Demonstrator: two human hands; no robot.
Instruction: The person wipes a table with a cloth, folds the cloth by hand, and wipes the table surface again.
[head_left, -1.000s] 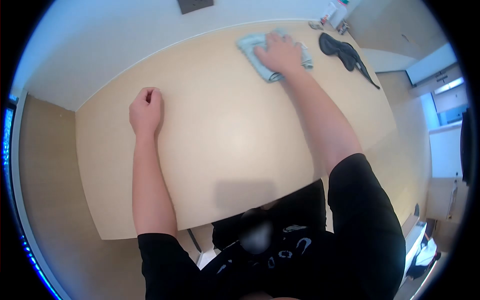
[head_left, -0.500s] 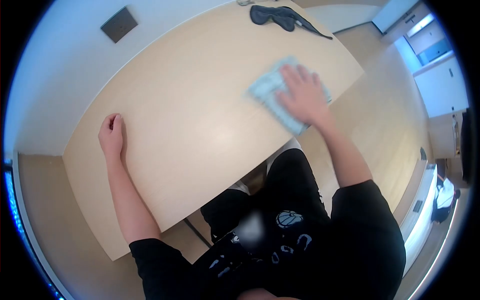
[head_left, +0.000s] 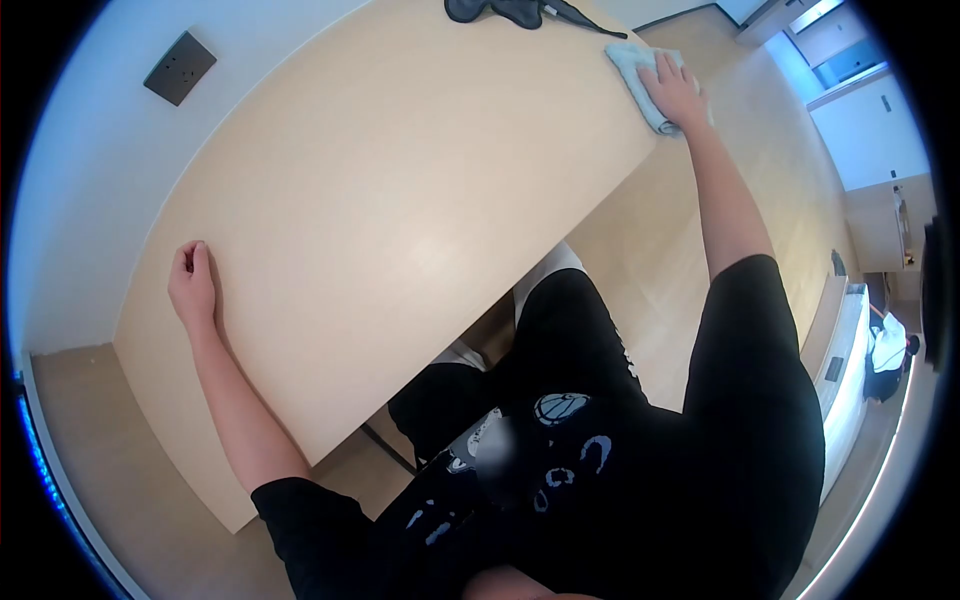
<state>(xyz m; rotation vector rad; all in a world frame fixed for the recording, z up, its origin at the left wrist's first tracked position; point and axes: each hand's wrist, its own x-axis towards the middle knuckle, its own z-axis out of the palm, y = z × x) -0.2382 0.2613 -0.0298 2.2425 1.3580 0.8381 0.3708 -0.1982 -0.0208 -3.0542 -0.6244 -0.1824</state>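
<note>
A light blue cloth lies at the right end of the pale wooden table, partly over its edge. My right hand presses on the cloth with its fingers spread. On the left part of the table rests my left hand, its fingers curled together in a loose fist; nothing shows in it. A dark eye mask with a strap lies at the table's far edge, to the left of the cloth.
A dark wall socket is on the white wall behind the table. My legs are under the near edge. At the far right, beyond the wooden floor, another person is partly in view.
My right hand and the cloth have moved from the table's back part to its right end. The view has turned, and my left hand stays on the table, still curled.
</note>
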